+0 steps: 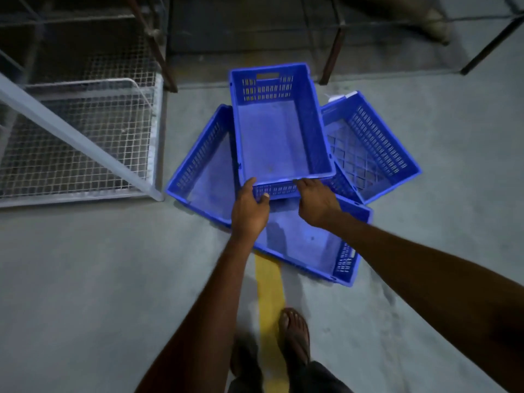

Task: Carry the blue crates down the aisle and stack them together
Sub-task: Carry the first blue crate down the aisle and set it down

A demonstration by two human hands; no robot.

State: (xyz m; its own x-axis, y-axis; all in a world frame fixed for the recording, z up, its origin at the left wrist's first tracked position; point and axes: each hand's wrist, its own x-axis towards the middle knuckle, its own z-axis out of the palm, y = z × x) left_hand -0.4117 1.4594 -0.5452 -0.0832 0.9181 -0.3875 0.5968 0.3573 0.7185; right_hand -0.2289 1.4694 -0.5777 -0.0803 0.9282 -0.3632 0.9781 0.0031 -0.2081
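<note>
Three blue plastic crates lie together on the concrete floor. The top crate (pixel 276 134) is empty and rests across the other two. My left hand (pixel 249 207) grips its near rim on the left. My right hand (pixel 316 201) grips the same rim on the right. Beneath it a large blue crate (pixel 208 177) sits on the floor at an angle. A third blue crate (pixel 374 148) with a lattice bottom lies to the right, partly under the top crate.
A white wire-mesh cage (pixel 85 137) stands on the left with a slanted white bar. Dark metal rack legs (pixel 331 56) rise behind the crates. A yellow floor line (pixel 269 302) runs toward me. My sandalled foot (pixel 295 333) is beside it.
</note>
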